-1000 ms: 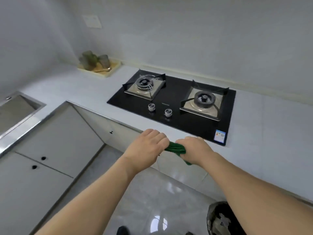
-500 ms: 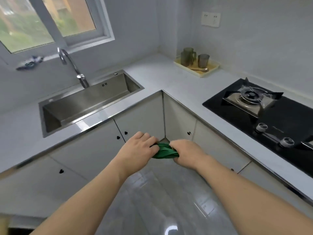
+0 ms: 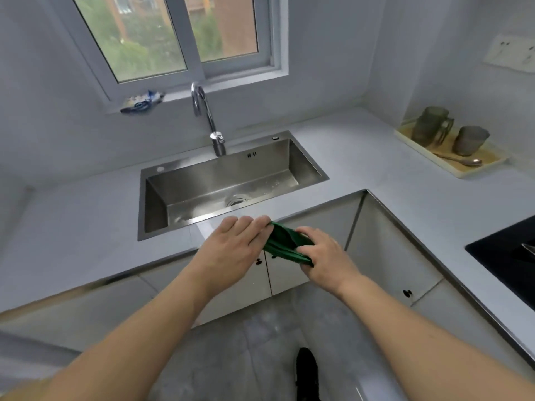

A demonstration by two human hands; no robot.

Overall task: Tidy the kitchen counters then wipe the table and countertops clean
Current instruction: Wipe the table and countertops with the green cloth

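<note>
While both hands' fingers point(image 3: 311, 250) clutch a green cloth point(image 3: 285, 245), grey countertop point(image 3: 362, 157) surrounds the steel sink point(image 3: 307, 160).

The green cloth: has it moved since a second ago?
Yes. The green cloth, gripped by both hands, was in front of the stove and is now in front of the sink, carried along the counter as the person turned.

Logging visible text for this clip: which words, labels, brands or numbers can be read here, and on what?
None can be read.
Blue and white packet on the window sill: its print is too blurred.
Wall socket plate: no legible marking.
Green cloth, sink: no text visible.
</note>
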